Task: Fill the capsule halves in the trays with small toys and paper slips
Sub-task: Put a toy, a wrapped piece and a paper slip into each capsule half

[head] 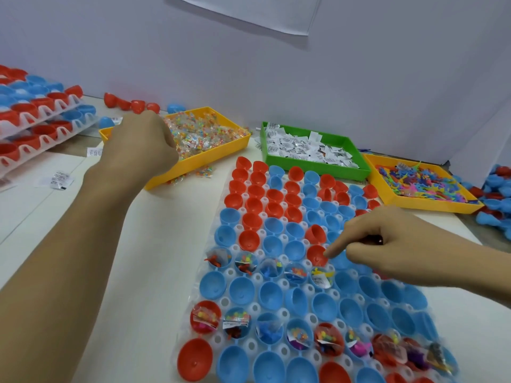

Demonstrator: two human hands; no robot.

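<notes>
Bare forearms (no sleeves), bare hands

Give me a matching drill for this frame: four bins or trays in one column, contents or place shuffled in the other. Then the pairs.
Things:
1. Yellow plastic bin under the left hand
2. Green plastic bin
3. Yellow plastic bin at far right
4. Stacked white trays of red and blue capsule halves

Matches:
A. White printed paper slips
B. Far left, by the wall
C. Clear packets of tiny coloured beads
D. Flat pink, purple and blue rubbery toys

Pairs: 1-C, 2-A, 3-D, 4-B
</notes>
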